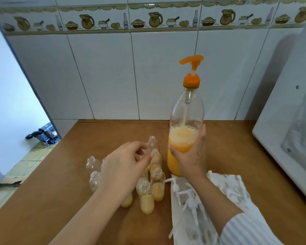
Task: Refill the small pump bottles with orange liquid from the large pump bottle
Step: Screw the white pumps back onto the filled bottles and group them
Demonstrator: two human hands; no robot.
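Progress: you look partway through; several small bottles (147, 195) near you hold pale orange liquid to under half, while the far-left ones (91, 163) look empty or nearly so.
Source: large pump bottle (185, 124) stands upright on the wooden table (60, 200), near its back edge, roughly half full, foam on top, orange pump head (192, 61) raised.
Right hand: your right hand (191, 156) is wrapped round the large bottle's lower body, fingers curled on it, steadying it.
Left hand: your left hand (125, 161) hovers over the cluster with fingers bent, fingertips at the neck of one small bottle (155, 156); a pinch is likely, but you cannot tell for sure.
Small bottles: all uncapped, grouped just left of the large bottle.
Pumps: white pump tops (184, 195) lie on a patterned cloth (228, 184) to the right, none fitted.
Remaining: judged from levels, topping up most bottles, then fitting every pump.
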